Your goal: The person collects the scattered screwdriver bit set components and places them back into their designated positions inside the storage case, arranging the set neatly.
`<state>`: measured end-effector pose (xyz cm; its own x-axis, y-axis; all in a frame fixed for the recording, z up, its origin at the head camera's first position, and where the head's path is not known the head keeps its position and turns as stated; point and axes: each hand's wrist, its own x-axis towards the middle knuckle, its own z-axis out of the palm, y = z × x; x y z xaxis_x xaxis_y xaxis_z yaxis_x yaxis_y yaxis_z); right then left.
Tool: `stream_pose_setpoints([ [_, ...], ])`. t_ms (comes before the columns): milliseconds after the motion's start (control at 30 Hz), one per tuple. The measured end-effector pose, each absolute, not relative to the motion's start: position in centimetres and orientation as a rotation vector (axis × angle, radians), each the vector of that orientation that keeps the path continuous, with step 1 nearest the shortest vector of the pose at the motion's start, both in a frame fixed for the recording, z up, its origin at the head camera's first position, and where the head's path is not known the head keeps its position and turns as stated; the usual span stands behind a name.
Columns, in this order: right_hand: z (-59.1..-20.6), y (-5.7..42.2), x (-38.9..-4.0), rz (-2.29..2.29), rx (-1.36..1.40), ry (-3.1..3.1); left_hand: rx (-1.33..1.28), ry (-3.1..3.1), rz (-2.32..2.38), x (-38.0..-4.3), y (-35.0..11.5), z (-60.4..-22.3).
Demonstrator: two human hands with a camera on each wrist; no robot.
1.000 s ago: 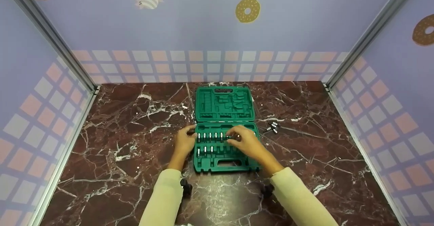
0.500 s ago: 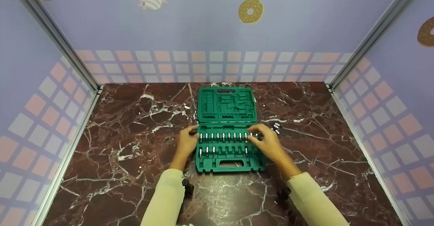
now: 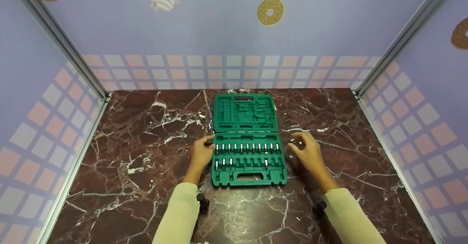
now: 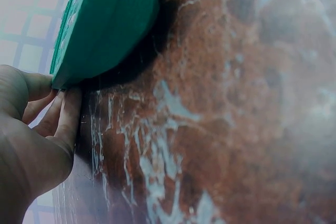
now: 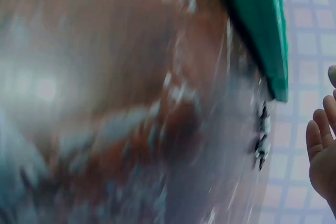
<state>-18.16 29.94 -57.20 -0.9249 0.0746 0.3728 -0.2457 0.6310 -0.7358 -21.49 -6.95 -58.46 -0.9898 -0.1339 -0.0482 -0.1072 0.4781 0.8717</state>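
Observation:
The open green tool case (image 3: 250, 169) lies on the table, two rows of small silver socket bits (image 3: 241, 148) in its lower half. The upper row spans the case; the lower row has three bits at left and one further right. My left hand (image 3: 201, 154) holds the case's left edge; in the left wrist view its thumb and fingertips (image 4: 65, 111) meet the green rim. My right hand (image 3: 309, 150) is right of the case, thumb and fingers apart, above loose bits (image 3: 298, 142) partly hidden by it. The right wrist view shows these bits (image 5: 263, 135) on the table.
The raised lid (image 3: 245, 112) with moulded recesses stands behind the lower half. The dark red marbled table (image 3: 146, 156) spreads around the case. Patterned lilac walls (image 3: 219, 24) close off the back and both sides.
My right hand has moved from the upper row rightward, off the case to the loose bits. Bits now show along that row where the hand was. My left hand stays at the left edge.

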Motion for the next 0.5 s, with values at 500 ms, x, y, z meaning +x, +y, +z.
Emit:
stream_pose_setpoints([
  [500, -59.4, 32.9, -19.1, 1.061, -0.100, -2.657, 0.189, -2.651, -1.624, -21.4, -7.0, -58.5],
])
